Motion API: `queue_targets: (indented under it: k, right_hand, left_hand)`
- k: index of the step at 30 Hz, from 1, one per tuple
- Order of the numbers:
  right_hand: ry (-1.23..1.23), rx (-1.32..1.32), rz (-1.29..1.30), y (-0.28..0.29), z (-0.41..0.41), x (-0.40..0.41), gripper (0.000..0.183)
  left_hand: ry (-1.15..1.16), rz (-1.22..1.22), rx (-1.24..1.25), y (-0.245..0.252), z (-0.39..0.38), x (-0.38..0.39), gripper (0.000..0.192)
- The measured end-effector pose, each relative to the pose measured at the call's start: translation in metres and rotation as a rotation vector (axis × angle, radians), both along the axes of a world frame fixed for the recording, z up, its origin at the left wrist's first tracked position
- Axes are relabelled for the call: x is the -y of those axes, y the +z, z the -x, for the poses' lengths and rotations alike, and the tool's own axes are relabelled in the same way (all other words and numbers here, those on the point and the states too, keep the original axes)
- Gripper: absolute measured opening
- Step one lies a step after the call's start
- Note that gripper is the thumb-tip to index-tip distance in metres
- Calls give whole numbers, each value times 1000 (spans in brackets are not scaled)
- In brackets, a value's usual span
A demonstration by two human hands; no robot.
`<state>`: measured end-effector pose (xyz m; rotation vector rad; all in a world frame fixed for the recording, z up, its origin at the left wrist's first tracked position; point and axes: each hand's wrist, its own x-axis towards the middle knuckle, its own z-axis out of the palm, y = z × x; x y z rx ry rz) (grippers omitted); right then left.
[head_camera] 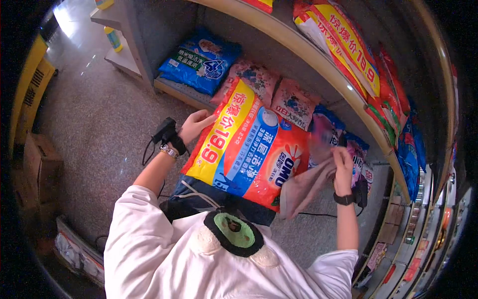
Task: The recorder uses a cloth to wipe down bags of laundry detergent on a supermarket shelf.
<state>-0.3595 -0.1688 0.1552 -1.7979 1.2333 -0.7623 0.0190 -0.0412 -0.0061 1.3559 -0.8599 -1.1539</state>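
Observation:
A large red, yellow and blue OMO laundry powder bag lies tilted across my lap, its printed face up. My left hand grips the bag's left edge, thumb on top and the other fingertips hidden by it. In my right hand is a greyish-pink cloth, pinched by its upper end. The cloth hangs down along the bag's right edge, and part of it touches the bag. Blur covers the area just left of my right fingers.
On the low shelf beyond sit a blue powder bag, a pink floral bag and a purple pack. An upper shelf edge curves overhead, holding red and yellow bags. A cardboard box stands on the floor at left.

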Motion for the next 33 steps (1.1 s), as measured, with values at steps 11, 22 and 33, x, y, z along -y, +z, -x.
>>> queue_targets:
  k: [11, 22, 33]
  right_hand:
    - [56, -363, 553, -99, -108, -15, 34]
    - [754, -327, 537, -60, -176, -87, 30]
    - [601, -363, 592, -72, -222, -53, 21]
  left_hand:
    - [91, 118, -137, -1, 11, 6, 20]
    - [110, 112, -271, -1, 9, 4, 18]
    - [157, 47, -386, -23, 5, -4, 20]
